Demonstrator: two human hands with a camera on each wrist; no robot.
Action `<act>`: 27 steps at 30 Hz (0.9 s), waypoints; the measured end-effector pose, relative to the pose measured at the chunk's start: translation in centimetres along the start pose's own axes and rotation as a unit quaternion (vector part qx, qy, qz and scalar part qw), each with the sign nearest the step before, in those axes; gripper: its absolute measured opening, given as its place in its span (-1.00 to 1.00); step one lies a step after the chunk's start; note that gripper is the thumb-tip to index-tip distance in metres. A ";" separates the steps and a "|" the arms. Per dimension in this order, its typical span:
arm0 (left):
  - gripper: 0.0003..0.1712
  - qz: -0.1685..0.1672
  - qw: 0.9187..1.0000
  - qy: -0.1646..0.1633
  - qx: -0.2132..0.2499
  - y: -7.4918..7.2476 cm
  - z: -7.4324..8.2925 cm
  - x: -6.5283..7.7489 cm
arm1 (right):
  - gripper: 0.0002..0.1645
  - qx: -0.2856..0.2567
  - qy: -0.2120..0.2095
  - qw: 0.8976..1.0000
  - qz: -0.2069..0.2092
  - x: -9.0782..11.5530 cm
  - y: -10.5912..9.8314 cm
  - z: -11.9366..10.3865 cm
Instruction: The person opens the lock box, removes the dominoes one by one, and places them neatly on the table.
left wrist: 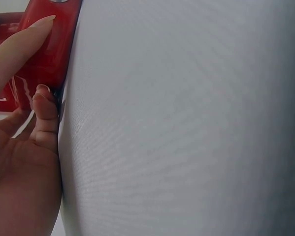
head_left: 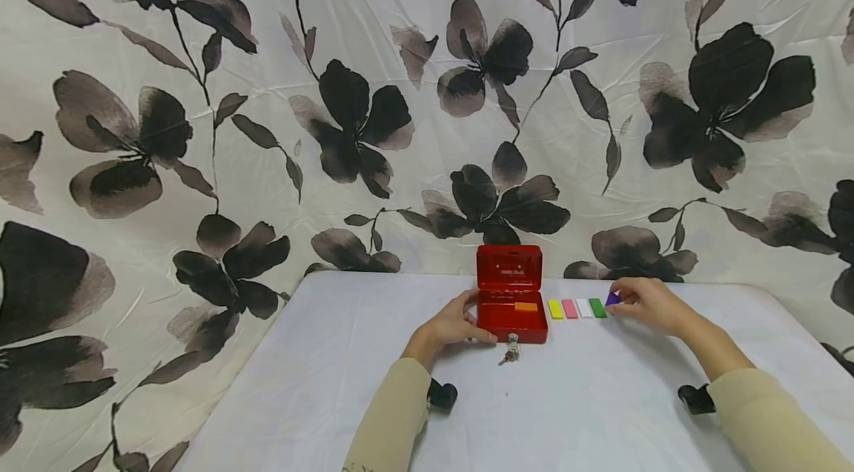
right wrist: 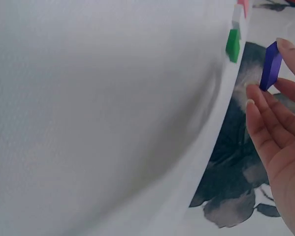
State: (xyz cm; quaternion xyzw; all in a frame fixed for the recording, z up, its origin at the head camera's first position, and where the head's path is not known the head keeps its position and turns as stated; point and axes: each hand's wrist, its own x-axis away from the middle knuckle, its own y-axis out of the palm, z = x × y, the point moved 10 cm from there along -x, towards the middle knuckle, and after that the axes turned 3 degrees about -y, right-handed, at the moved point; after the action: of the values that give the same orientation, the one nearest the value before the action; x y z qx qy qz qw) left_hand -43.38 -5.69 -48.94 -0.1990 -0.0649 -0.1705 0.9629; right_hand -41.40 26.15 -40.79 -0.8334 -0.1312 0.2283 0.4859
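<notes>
A red cash box [head_left: 527, 336] stands on the table with its lid [head_left: 509, 264] raised at the back. Inside it lies an orange block [head_left: 525, 307]. My left hand [head_left: 445, 325] grips the box's front left corner, thumb on the front wall and fingers along the side, as the left wrist view shows. To the right of the box, my right hand [head_left: 650, 304] pinches a purple block [right wrist: 271, 68] between thumb and fingertips. In the right wrist view the block is held up off the table. A green block [head_left: 597, 307] is the closest one to that hand.
Yellow [head_left: 555, 309], pink [head_left: 569, 309] and white [head_left: 584, 308] blocks line up between the box and the green one. Keys [head_left: 510, 353] hang from the lock at the box's front. Behind the white table [head_left: 320, 398] hangs a floral cloth [head_left: 373, 27].
</notes>
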 end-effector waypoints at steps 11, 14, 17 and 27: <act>0.20 0.002 1.000 -0.002 -0.001 0.0 0.0 0.0 | -0.58 0.007 0.020 1.000 -0.017 0.1 0.9 2.2; 0.20 0.001 1.000 -0.003 0.000 0.0 -0.1 0.0 | -0.58 0.013 0.017 1.000 -0.019 -0.1 1.2 2.5; 0.21 -0.001 1.000 -0.002 0.000 0.0 -0.1 0.0 | -0.57 0.020 0.018 0.999 -0.021 -0.2 1.5 2.7; 0.21 0.003 1.000 -0.009 -0.002 0.0 -0.1 0.1 | -0.57 0.053 0.014 0.998 -0.044 -0.7 2.2 2.3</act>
State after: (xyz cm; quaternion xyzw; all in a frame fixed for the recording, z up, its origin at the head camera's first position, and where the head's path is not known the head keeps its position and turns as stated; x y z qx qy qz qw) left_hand -43.26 -5.74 -49.05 -0.2030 -0.0731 -0.1662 0.9622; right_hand -43.21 26.49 -43.52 -0.8029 -0.1481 0.2017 0.5411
